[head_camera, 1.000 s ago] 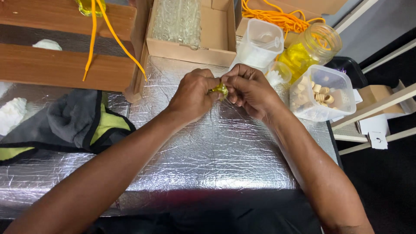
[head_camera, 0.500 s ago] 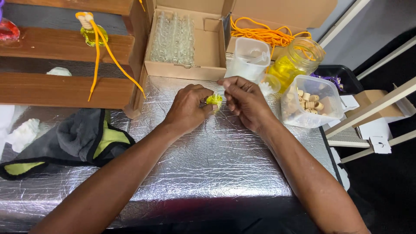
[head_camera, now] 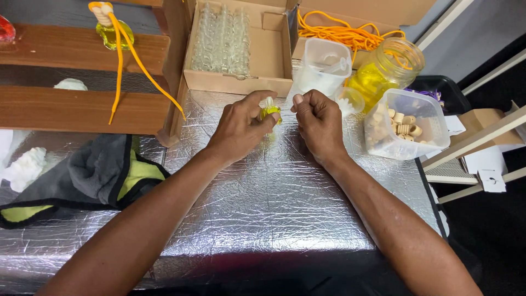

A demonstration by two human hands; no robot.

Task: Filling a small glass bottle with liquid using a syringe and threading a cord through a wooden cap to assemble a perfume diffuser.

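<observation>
here, left hand fingers pinching small yellow bottle, right hand fingers pressed together beside it

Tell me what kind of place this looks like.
Probably a small craft or bottling workbench. The left hand holds a small bottle of yellow liquid, a cardboard box of empty glass bottles sits behind, and a tub of wooden caps stands beside a jar of yellow liquid on the foil-covered table.

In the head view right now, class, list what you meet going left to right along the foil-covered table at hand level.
White crumpled cloth → grey and yellow cloth → left hand → small yellow bottle → right hand → clear tub of wooden beads.
</observation>
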